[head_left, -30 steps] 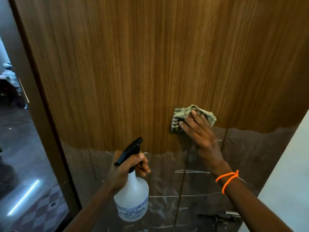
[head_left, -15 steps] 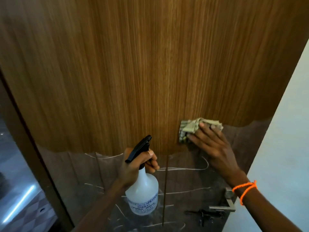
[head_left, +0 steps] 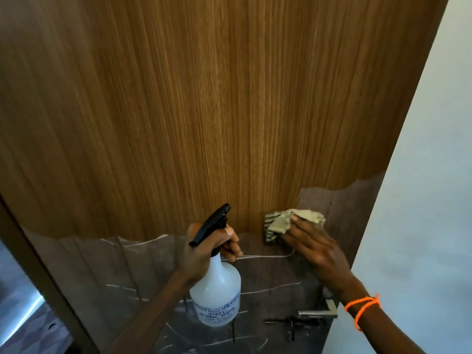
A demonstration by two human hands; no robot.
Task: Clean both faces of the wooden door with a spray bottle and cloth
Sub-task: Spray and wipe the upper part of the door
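The right hand (head_left: pixel 314 247) presses a crumpled striped cloth (head_left: pixel 288 221) flat-fingered against the wooden door (head_left: pixel 229 111), at the ragged edge where bare wood meets a dull film covering the lower part. The left hand (head_left: pixel 204 247) grips the neck of a white spray bottle (head_left: pixel 217 295), held upright just before the door. A metal door handle (head_left: pixel 319 312) shows below the right wrist, which wears an orange cord (head_left: pixel 362 306).

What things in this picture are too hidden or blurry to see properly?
- Spray bottle label: head view, print too blurred to read.
- Cloth: partly covered by the right hand.
- Door handle: partly behind the right wrist.
- Door: top and bottom cut off by the frame.
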